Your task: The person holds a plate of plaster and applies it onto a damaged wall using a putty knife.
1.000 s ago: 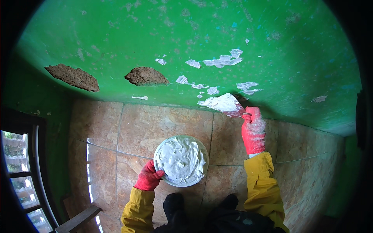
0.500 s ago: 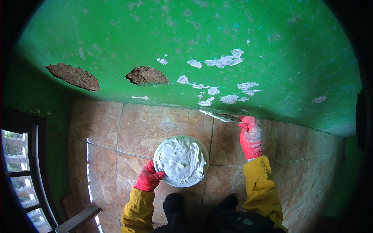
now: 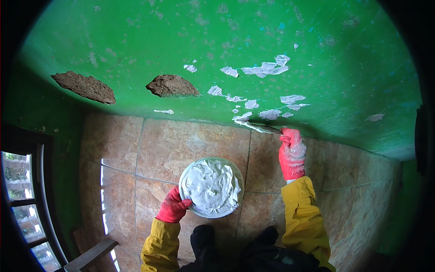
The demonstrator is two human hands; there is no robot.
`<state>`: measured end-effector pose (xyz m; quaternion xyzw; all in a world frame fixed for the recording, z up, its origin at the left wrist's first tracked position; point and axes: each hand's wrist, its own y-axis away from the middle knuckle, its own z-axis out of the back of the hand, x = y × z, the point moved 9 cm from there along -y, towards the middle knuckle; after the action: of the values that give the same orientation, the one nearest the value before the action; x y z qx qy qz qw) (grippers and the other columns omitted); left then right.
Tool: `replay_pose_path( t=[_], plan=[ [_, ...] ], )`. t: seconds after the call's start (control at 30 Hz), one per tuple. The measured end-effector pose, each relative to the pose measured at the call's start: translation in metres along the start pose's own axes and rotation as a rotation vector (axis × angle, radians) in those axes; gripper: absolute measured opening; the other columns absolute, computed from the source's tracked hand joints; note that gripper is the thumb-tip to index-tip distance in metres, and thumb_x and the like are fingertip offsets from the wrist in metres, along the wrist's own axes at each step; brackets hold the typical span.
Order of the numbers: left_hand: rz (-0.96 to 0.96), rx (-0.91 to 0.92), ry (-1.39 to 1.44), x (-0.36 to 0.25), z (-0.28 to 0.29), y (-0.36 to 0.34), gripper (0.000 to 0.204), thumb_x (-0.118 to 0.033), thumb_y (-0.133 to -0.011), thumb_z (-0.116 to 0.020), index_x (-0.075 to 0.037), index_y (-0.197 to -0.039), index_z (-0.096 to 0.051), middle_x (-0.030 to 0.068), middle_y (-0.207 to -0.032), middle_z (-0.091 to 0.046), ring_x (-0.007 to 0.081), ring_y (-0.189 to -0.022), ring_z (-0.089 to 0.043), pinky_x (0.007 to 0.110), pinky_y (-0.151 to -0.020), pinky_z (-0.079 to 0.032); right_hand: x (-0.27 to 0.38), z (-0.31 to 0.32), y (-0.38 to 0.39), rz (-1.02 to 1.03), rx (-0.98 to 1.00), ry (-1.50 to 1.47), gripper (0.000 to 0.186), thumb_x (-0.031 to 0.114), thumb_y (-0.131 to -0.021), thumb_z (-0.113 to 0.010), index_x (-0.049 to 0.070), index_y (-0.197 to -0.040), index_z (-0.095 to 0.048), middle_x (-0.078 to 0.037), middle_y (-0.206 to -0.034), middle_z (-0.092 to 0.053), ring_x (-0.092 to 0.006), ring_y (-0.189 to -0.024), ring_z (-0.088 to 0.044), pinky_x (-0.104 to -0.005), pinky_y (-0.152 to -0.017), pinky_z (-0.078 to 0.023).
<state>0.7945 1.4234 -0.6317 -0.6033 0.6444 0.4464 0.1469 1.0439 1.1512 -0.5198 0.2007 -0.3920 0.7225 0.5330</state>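
Note:
My left hand (image 3: 172, 206), in a red glove, is closed on the left rim of a round tub (image 3: 182, 194) full of white filler paste (image 3: 213, 187). My right hand (image 3: 292, 154), gloved in red and dusted white, grips a putty knife (image 3: 265, 128) by its handle end. White paste lies along the blade's edge, which meets the foot of the green wall (image 3: 136, 50) beside a white patch (image 3: 242, 118). Several other white patches (image 3: 266, 69) dot the wall above the blade. The knife's handle is mostly hidden in my fist.
Two rough brown holes, a middle one (image 3: 171, 86) and a left one (image 3: 86, 86), break the wall's surface. Brown tiles (image 3: 181, 140) cover the floor. A window (image 3: 22, 195) stands at the left, with a wooden bar (image 3: 93, 255) near it. My dark shoes (image 3: 202, 240) are below the tub.
My right hand has moved slightly up toward the wall, bringing the putty knife's blade against its lower part by the white patch. My left hand and the tub stay almost still.

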Motion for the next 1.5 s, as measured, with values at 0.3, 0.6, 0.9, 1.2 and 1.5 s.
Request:
replay_pose_path(
  t=[0.3,0.6,0.9,1.2,1.5],
  plan=[
    [0.000,0.021,0.048,-0.003,-0.003,0.001,0.039,-0.003,-0.072,-0.066,-0.005,-0.108,-0.051,0.0032,-0.104,-0.058,0.0151,-0.097,-0.053,0.029,-0.085,-0.040,-0.012,0.018,0.001,-0.040,-0.031,-0.188,0.023,-0.011,-0.075,-0.038,0.003,-0.089,-0.049,-0.007,-0.082,-0.054,-0.0132,-0.071,-0.053,-0.0249,-0.066,-0.044],
    [0.053,-0.024,-0.102,0.017,0.017,-0.007,0.032,-0.002,-0.074,-0.064,-0.005,-0.104,-0.052,0.0024,-0.097,-0.060,0.0141,-0.087,-0.056,0.026,-0.077,-0.044,-0.039,0.015,0.027,-0.265,-0.022,-0.438,0.024,-0.012,-0.075,-0.041,0.002,-0.094,-0.049,-0.005,-0.083,-0.050,-0.0121,-0.072,-0.050,-0.0258,-0.066,-0.045],
    [0.126,-0.005,-0.057,0.045,0.023,-0.029,0.032,0.003,-0.073,-0.063,-0.002,-0.102,-0.051,0.0050,-0.096,-0.060,0.0144,-0.086,-0.056,0.029,-0.080,-0.045,-0.040,0.026,0.074,-0.485,-0.061,-0.561,0.038,-0.007,-0.080,-0.047,0.006,-0.115,-0.044,-0.002,-0.093,-0.049,-0.0083,-0.077,-0.047,-0.0229,-0.064,-0.046],
    [0.112,-0.117,-0.251,0.039,0.030,-0.036,0.033,0.002,-0.077,-0.059,0.001,-0.108,-0.050,0.0064,-0.097,-0.060,0.0149,-0.087,-0.056,0.028,-0.079,-0.044,-0.004,0.042,0.099,-0.665,0.012,-0.745,0.027,-0.003,-0.082,-0.047,0.009,-0.104,-0.057,0.001,-0.100,-0.051,-0.0044,-0.076,-0.045,-0.0179,-0.059,-0.043],
    [-0.393,-0.507,-1.578,-0.058,-0.039,0.003,0.038,-0.024,-0.083,-0.058,0.000,-0.111,-0.050,0.0127,-0.090,-0.059,0.0229,-0.081,-0.057,0.030,-0.075,-0.045,0.012,0.056,0.097,-0.599,0.009,-0.670,0.022,0.004,-0.087,-0.044,0.009,-0.104,-0.056,0.007,-0.081,-0.044,-0.0011,-0.067,-0.037,-0.0152,-0.057,-0.036]
  ],
)
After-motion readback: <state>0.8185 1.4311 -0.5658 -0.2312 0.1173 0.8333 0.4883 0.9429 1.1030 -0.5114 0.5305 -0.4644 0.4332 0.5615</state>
